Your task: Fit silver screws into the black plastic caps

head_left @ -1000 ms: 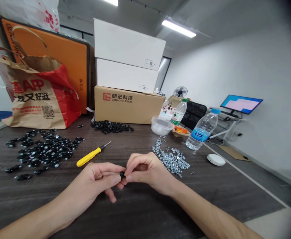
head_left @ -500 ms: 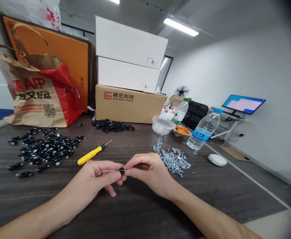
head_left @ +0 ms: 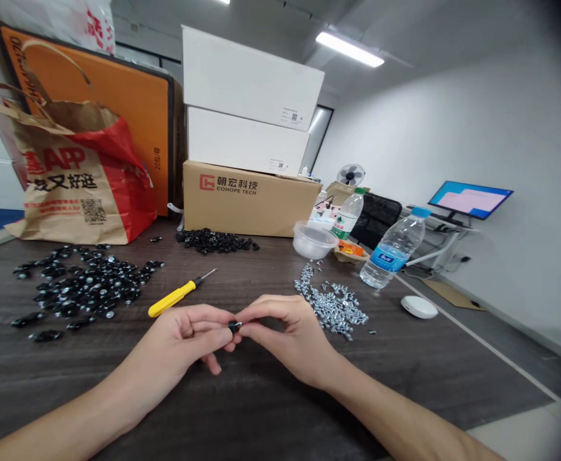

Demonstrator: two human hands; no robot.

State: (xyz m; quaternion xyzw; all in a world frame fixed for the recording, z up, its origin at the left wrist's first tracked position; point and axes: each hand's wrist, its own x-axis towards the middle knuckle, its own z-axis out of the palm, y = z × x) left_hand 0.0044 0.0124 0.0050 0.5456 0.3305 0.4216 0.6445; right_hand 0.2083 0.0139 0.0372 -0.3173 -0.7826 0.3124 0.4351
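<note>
Both hands are up over the table, close together, pinching one small black part (head_left: pixel 235 327) with a bright metal tip. The part sits between them, just above the tabletop. Grip is closed on it from both sides: left hand (head_left: pixel 184 333) has thumb and fingers curled in, right hand (head_left: pixel 285 339) likewise. Fingertips (head_left: pixel 246 327) mostly hide the part, so exact type can't be told.

Nearest the left hand: yellow-handled screwdriver (head_left: pixel 172 299), lying flat on the dark wood-grain table (head_left: pixel 261 410), tip pointing away from the person. Nearest the right hand: loose heap of silver screws (head_left: pixel 333 307), just beyond the fingers, not touching.

Left side of the table: wide scatter of round black parts (head_left: pixel 86 285). Smaller heap of similar black parts (head_left: pixel 213 241) sits against the cardboard COHOPE TECH box (head_left: pixel 246 198), with two white boxes (head_left: pixel 252 70) stacked on top.

Also there: clear plastic tub (head_left: pixel 314 240), two water bottles (head_left: pixel 393 250) (head_left: pixel 348 214), and a white round device (head_left: pixel 419 307) near the table edge. Red and tan paper bag (head_left: pixel 79 179) stands at back left, in front of an orange board (head_left: pixel 131 109). Monitor (head_left: pixel 470 200) stands further off, at right.
</note>
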